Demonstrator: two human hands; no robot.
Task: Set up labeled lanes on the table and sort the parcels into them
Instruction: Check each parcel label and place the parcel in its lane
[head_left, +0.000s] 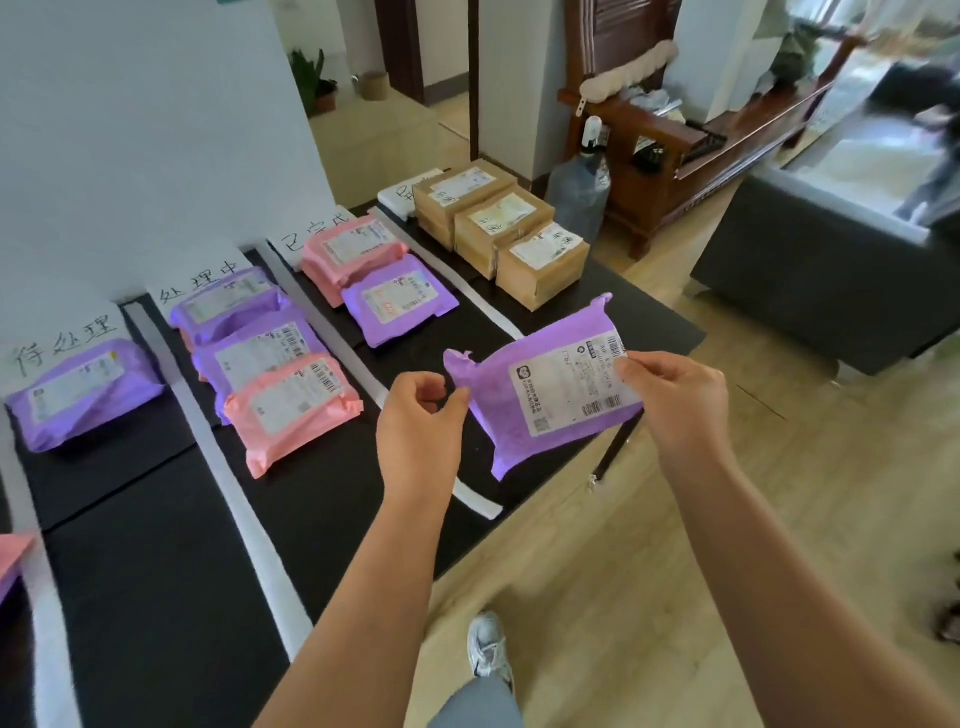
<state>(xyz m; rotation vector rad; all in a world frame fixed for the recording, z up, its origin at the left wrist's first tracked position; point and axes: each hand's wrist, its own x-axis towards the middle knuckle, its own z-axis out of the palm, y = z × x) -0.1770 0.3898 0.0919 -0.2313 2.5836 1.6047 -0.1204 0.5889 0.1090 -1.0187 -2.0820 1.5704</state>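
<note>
Purple parcel (498, 415), above black table's (156, 597) near edge: left hand (418, 421) and right hand (675, 402) pinch its opposite sides.

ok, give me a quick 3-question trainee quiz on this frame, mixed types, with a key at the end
1. True or false: the left hand and right hand both pinch the held purple parcel.
2. How many cardboard boxes stand on the table? A two, B three, C five.
3. Fill in: the 待处理 lane holds ___ parcel.
Key: 1 true; 2 B; 3 one.
</note>
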